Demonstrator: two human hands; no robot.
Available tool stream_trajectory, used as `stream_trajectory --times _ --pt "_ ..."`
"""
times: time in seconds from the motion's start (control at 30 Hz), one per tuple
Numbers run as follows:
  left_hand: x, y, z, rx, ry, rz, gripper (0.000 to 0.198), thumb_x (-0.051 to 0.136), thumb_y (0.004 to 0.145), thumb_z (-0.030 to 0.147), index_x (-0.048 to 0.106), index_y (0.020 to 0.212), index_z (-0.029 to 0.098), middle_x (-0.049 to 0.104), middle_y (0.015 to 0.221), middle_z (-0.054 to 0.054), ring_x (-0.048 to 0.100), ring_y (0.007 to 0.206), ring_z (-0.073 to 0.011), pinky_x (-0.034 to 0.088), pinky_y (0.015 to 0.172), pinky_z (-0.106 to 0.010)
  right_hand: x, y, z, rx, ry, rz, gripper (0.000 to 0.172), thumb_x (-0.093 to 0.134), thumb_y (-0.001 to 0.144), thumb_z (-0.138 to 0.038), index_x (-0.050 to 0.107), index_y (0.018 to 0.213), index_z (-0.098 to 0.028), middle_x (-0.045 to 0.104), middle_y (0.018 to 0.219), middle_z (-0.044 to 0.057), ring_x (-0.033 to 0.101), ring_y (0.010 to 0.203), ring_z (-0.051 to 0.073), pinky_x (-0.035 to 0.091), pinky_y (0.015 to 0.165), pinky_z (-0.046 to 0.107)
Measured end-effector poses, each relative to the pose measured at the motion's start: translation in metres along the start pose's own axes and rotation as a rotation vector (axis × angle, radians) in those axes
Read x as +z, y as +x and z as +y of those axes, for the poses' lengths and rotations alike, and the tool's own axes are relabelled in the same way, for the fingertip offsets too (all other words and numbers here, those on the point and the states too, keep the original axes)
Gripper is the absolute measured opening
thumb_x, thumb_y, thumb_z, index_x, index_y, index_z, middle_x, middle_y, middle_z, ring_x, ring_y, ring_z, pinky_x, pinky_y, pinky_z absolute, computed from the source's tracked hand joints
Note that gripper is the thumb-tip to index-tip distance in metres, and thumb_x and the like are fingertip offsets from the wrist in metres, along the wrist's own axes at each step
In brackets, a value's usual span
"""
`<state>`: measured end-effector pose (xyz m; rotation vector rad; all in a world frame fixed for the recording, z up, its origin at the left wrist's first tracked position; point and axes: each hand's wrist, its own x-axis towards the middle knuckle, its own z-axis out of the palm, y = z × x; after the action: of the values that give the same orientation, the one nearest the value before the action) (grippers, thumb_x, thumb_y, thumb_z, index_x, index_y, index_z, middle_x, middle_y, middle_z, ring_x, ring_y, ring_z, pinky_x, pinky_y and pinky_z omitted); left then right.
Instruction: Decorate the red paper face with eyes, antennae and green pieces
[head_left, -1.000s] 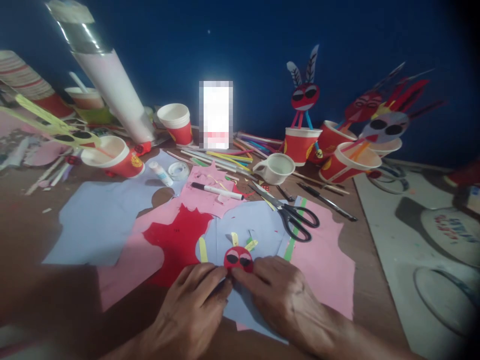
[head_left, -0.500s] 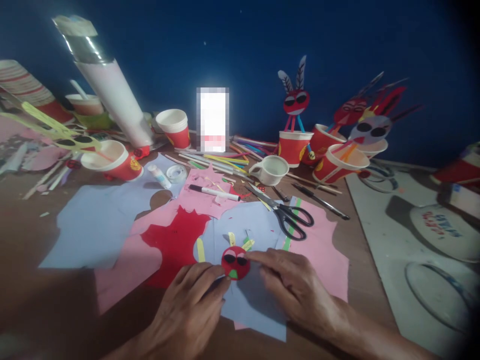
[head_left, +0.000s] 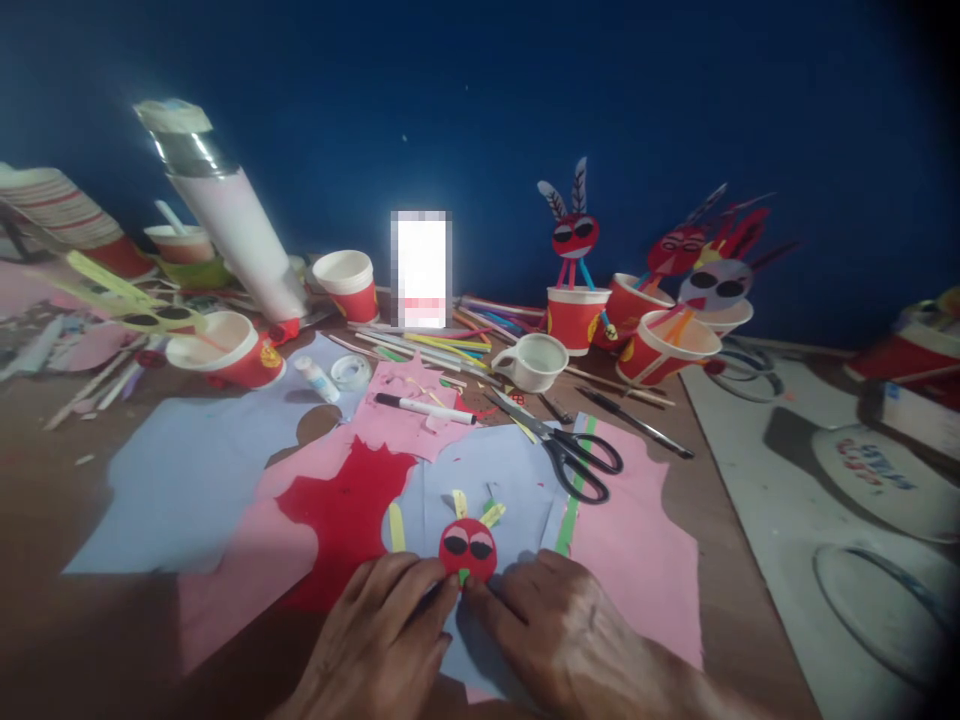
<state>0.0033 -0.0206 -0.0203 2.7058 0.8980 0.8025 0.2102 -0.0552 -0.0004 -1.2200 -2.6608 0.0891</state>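
Moved since the earlier frame: the right hand is shifting from the disc's upper right down to its lower edge, and the green paper tab is narrowing to a sliver at 6 o'clock on the red paper disc.

We are logging the disc as lying on the pale blue paper sheet, with black paper eyes facing up. The left hand is closing on it from 7 o'clock, and the right hand from 5 o'clock. Both sets of fingertips are touching its lower edge, though we cannot tell whether they are pinching or only pressing.

Also listed: yellow paper strips at 10 o'clock, black-handled scissors at 2 o'clock, a white marker at 11 o'clock.
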Motion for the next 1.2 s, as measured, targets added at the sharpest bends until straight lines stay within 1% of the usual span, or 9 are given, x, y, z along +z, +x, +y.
stream_trajectory --times 0.2,0.4,0.53,0.6,0.67,0.8,0.97,1.07,1.2 --pt "-0.008 0.002 -0.002 -0.036 -0.080 -0.094 0.031 0.049 0.083 0.007 0.060 0.109 0.018 0.063 0.103 -0.006 0.054 0.098 -0.0205 0.041 0.087 -0.032 -0.001 0.002 0.005 0.062 0.145 0.129 0.019 0.046 0.079 -0.009 0.062 0.088 -0.016 0.060 0.058 0.001 0.050 0.046 0.016 0.029 0.045 0.031" --pt "-0.020 0.002 -0.009 -0.241 -0.403 0.001 0.020 0.046 0.085 0.006 0.055 0.094 0.020 0.060 0.095 -0.004 0.059 0.089 -0.0142 0.047 0.077 -0.022 -0.010 0.001 0.021 0.346 0.581 0.361 0.026 0.044 0.079 -0.008 0.065 0.091 -0.017 0.072 0.076 0.002 0.063 0.062 0.013 0.044 0.060 0.022" --pt "-0.024 0.002 -0.010 -0.285 -0.427 0.053 0.019 0.045 0.085 0.007 0.054 0.091 0.023 0.060 0.089 -0.001 0.060 0.084 -0.0134 0.047 0.073 -0.021 -0.010 0.000 0.031 0.627 0.655 0.341 0.021 0.045 0.084 -0.016 0.064 0.092 -0.017 0.057 0.054 -0.004 0.047 0.043 0.009 0.035 0.043 0.020" --pt "-0.025 0.005 -0.013 -0.286 -0.391 0.019 0.017 0.047 0.085 0.009 0.056 0.089 0.023 0.060 0.088 0.000 0.060 0.082 -0.0135 0.047 0.072 -0.021 -0.011 -0.001 0.034 0.693 0.668 0.343 0.019 0.045 0.086 -0.021 0.062 0.094 -0.017 0.047 0.050 -0.007 0.040 0.040 0.009 0.030 0.039 0.020" --pt "-0.029 0.012 -0.017 -0.299 -0.319 -0.056 0.014 0.049 0.085 0.014 0.059 0.088 0.023 0.061 0.089 -0.001 0.060 0.083 -0.0148 0.046 0.072 -0.023 -0.012 -0.002 0.037 0.708 0.655 0.353 0.019 0.045 0.087 -0.023 0.061 0.094 -0.017 0.048 0.051 -0.006 0.040 0.042 0.010 0.030 0.040 0.020" --pt "-0.038 0.041 -0.025 -0.335 -0.148 -0.280 0.021 0.045 0.087 0.025 0.062 0.098 0.021 0.058 0.095 -0.005 0.057 0.088 -0.0203 0.045 0.075 -0.031 -0.012 -0.003 0.038 0.607 0.489 0.337 0.020 0.043 0.087 -0.019 0.061 0.095 -0.016 0.058 0.058 -0.002 0.050 0.048 0.011 0.036 0.048 0.021" --pt "-0.040 0.078 -0.025 -0.378 -0.032 -0.525 0.022 0.044 0.084 0.027 0.064 0.081 0.020 0.055 0.083 -0.003 0.055 0.078 -0.0206 0.041 0.068 -0.032 -0.008 -0.003 0.024 0.322 0.265 0.295 0.013 0.051 0.081 -0.018 0.064 0.078 -0.019 0.063 0.067 0.001 0.054 0.059 0.014 0.033 0.056 0.027" --pt "-0.036 0.088 -0.025 -0.368 -0.092 -0.576 0.031 0.038 0.086 0.025 0.062 0.068 0.019 0.055 0.075 -0.003 0.054 0.071 -0.0182 0.039 0.065 -0.029 -0.005 -0.004 0.013 0.107 -0.004 0.252 0.020 0.050 0.083 -0.019 0.056 0.064 -0.019 0.056 0.060 0.000 0.046 0.054 0.015 0.024 0.053 0.032" --pt "-0.033 0.089 -0.027 -0.373 -0.149 -0.574 0.031 0.038 0.084 0.026 0.063 0.066 0.018 0.058 0.067 -0.001 0.054 0.065 -0.0168 0.038 0.062 -0.027 -0.003 -0.006 0.008 -0.017 -0.117 0.169 0.019 0.050 0.085 -0.018 0.052 0.067 -0.019 0.054 0.063 -0.001 0.043 0.056 0.015 0.020 0.053 0.033"
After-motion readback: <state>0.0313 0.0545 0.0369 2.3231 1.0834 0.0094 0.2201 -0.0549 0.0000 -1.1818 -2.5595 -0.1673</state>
